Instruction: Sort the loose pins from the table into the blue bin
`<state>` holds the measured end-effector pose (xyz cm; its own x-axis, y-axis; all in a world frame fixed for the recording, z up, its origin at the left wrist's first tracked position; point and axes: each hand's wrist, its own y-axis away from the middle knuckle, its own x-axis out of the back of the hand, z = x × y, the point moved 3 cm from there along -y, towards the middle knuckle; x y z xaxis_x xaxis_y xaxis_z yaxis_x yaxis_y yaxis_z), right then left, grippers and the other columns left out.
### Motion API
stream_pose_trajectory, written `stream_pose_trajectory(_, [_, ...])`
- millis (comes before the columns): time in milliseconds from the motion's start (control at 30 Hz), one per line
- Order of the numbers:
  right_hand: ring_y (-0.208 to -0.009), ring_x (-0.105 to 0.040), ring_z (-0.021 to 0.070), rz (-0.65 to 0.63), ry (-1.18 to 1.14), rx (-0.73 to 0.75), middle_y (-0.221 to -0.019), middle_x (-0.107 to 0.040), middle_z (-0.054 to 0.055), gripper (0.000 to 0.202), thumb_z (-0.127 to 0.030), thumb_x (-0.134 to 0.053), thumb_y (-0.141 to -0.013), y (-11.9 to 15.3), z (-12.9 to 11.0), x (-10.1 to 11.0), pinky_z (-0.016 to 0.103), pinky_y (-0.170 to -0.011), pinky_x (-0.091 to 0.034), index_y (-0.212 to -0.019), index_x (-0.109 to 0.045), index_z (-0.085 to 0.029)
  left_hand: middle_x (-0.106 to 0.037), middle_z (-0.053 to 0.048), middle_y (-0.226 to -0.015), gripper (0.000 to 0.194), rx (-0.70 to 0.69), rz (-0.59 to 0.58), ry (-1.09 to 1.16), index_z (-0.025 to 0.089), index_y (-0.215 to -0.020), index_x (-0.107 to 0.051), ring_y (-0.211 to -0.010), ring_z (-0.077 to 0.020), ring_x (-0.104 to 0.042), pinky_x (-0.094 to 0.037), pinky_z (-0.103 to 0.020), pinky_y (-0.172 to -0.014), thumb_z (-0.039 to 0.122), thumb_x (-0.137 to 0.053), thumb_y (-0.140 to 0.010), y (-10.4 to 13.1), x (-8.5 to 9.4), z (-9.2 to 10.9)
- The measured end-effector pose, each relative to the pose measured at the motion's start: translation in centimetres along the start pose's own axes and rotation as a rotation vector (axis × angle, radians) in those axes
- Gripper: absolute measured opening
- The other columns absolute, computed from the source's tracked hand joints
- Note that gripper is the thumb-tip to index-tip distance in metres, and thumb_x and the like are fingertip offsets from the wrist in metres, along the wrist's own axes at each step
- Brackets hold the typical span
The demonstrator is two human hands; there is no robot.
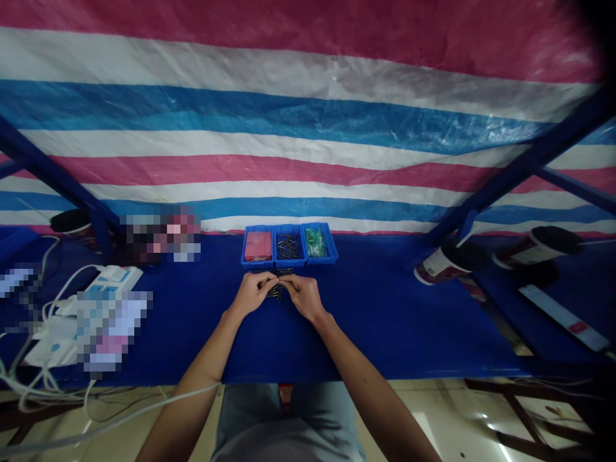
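Observation:
My left hand (253, 293) and my right hand (304, 296) meet at the fingertips just in front of three joined blue bins. Both are closed in a pinch; whatever lies between the fingertips is too small to make out. Beneath and between them is a loose pile of thin, screw-like metal pieces (276, 293) on the blue table. Pink-red flat packets (258, 246) fill the left bin. Dark screw-like pieces (288, 246) lie in the middle bin. Green pieces and clear plastic (315, 242) are in the right bin (322, 260).
White power strips (115, 277) and tangled cables (45, 378) occupy the left side, beside a blurred-out object. One cable passes by my left forearm. On the right are two dark-topped cups (440, 263) and a phone (563, 317). A striped tarp (308, 144) hangs behind the table (385, 333).

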<state>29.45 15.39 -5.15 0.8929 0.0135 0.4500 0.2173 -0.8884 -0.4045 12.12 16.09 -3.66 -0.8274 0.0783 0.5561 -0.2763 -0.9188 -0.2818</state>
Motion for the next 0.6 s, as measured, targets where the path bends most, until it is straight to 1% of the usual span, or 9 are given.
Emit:
stream_pose_trajectory(133, [-0.071, -0.070, 0.0164, -0.004, 0.014, 0.006, -0.087, -0.076, 0.003, 0.020, -0.030, -0.058, -0.097, -0.03, -0.29, 0.12, 0.023, -0.067, -0.049, -0.101, -0.076, -0.022, -0.042, 0.006, -0.051, 0.034, 0.015, 0.000, -0.001, 0.014, -0.085, -0.076, -0.050, -0.0082, -0.034, -0.027, -0.021, -0.053, 0.041, -0.057, -0.093, -0.02, -0.01, 0.07])
stream_pose_trajectory(300, [-0.070, -0.068, 0.0157, -0.024, 0.039, 0.007, -0.086, -0.075, 0.003, 0.022, -0.033, -0.055, -0.099, -0.11, -0.57, 0.21, 0.022, -0.066, -0.047, -0.101, -0.074, -0.021, -0.044, 0.006, -0.051, 0.033, 0.022, 0.015, 0.001, 0.013, -0.084, -0.076, -0.050, -0.0081, -0.034, -0.028, -0.021, -0.053, 0.039, -0.057, -0.093, 0.01, 0.01, 0.12])
stream_pose_trajectory(500, [-0.068, -0.067, 0.0153, -0.060, 0.094, 0.011, -0.083, -0.073, 0.003, 0.024, -0.034, -0.050, -0.102, -0.13, -0.79, 0.20, 0.022, -0.064, -0.044, -0.101, -0.070, -0.021, -0.043, 0.005, -0.051, 0.033, 0.013, 0.026, -0.004, 0.013, -0.084, -0.075, -0.050, -0.0085, -0.035, -0.029, -0.021, -0.053, 0.039, -0.056, -0.094, 0.00, 0.14, 0.36])
stream_pose_trajectory(600, [-0.064, -0.065, 0.0150, -0.066, 0.138, 0.011, -0.078, -0.071, 0.002, 0.025, -0.034, -0.047, -0.103, -0.12, -0.73, 0.22, 0.022, -0.061, -0.041, -0.098, -0.069, -0.021, -0.042, 0.006, -0.051, 0.033, 0.014, 0.025, -0.002, 0.014, -0.083, -0.074, -0.049, -0.0085, -0.035, -0.029, -0.021, -0.053, 0.039, -0.056, -0.093, 0.01, 0.08, 0.32])
